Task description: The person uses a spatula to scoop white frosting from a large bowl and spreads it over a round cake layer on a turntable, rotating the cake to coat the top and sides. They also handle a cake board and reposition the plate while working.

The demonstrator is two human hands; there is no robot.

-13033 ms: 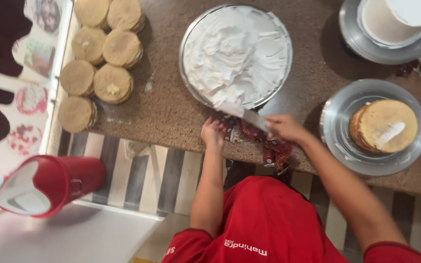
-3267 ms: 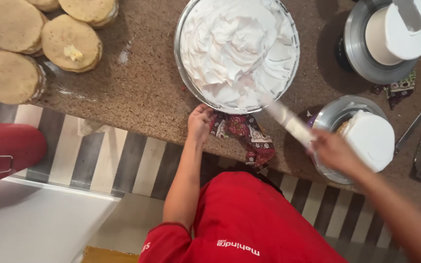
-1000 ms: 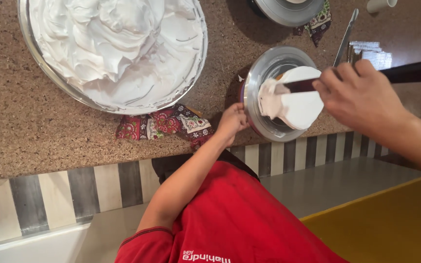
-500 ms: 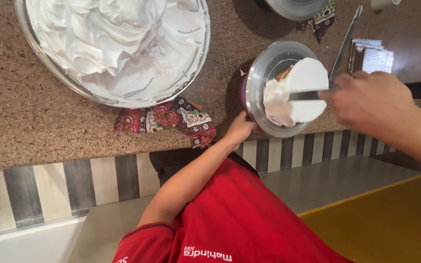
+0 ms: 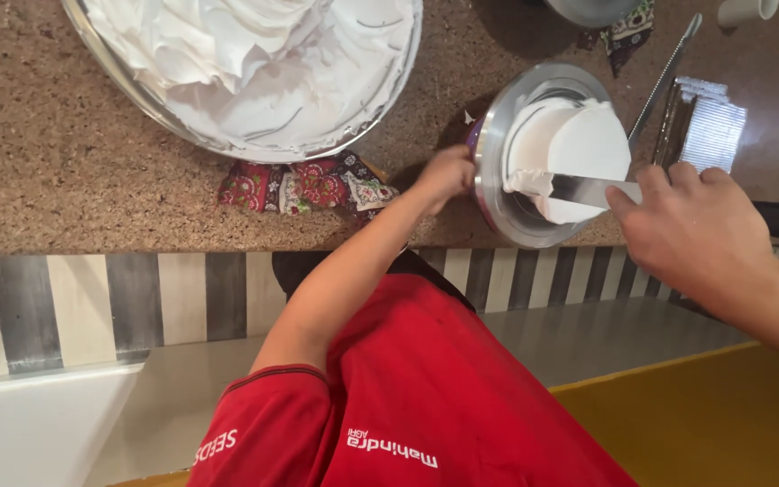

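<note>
Presently right hand [image 5: 691, 230] grips a palette knife [image 5: 588, 190], blade flat on the white-iced cake [image 5: 570, 153]. Left hand [image 5: 446, 176] pinches the steel turntable's [image 5: 493, 153] rim. Cake sits on turntable, speckled bench [image 5: 65, 153]; big cream bowl [image 5: 263, 68] left, patterned cloth [image 5: 304, 185] beneath it.

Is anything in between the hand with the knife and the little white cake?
Nothing visible. The right hand holds the flat metal spatula blade straight against the small round white-frosted cake on its silver turntable. The left hand touches the turntable's other side, out of the way.
</note>
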